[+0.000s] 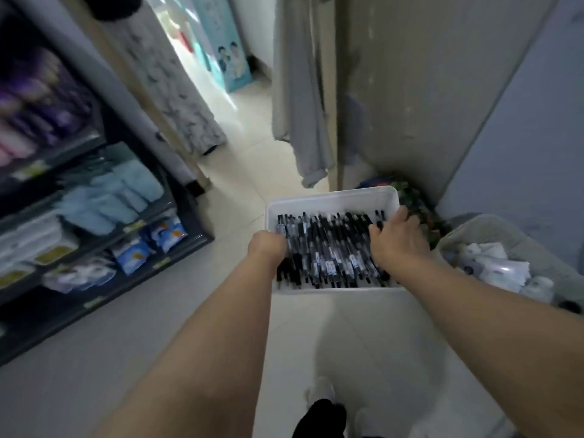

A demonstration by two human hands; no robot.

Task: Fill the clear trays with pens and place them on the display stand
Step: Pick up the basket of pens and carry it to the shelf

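One pale tray [331, 197] holds dozens of black pens [331, 248]; the left hand [268, 248] grips its nine-o'clock rim with curled fingers, and the right hand [398, 241] grips three o'clock.

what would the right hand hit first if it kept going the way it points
Probably the green clutter at the foot of the wall, past the white tray that the right hand grips; depth is unclear.

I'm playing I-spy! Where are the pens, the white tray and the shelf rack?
pens [328, 251]: head view, middle of the black pile.
white tray [331, 200]: head view, bare far wall.
shelf rack [126, 287]: head view, dark bottom front edge.
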